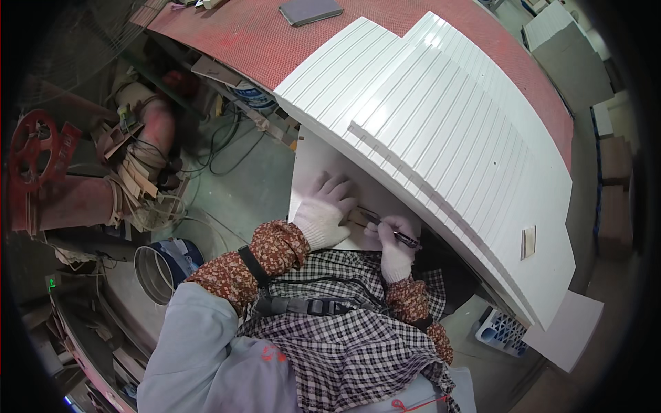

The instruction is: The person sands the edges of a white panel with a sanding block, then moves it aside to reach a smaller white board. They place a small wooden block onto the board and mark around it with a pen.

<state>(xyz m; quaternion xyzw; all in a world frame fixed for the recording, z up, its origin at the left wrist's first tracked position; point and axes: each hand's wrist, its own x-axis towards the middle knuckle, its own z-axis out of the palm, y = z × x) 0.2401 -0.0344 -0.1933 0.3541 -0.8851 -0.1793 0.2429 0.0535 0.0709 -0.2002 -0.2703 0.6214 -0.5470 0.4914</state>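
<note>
A smooth white board (313, 162) lies in front of me, partly under the overhanging stack of panels. My left hand (327, 210), in a white knit glove, rests on it with fingers stretched out. Close by on the right, my gloved right hand (396, 244) is closed around a slim dark pen (406, 239). The pen slants, its far end toward the left hand. Thin dark marks show on the board between the hands; shadow hides whether the tip touches it.
White grooved panels (441, 117) are stacked on a red textured table (227, 41). A dark notebook (310, 10) lies at the back. Left are a red handwheel (34, 150), cables and a bucket (157, 272). A blue crate (501, 332) stands at the lower right.
</note>
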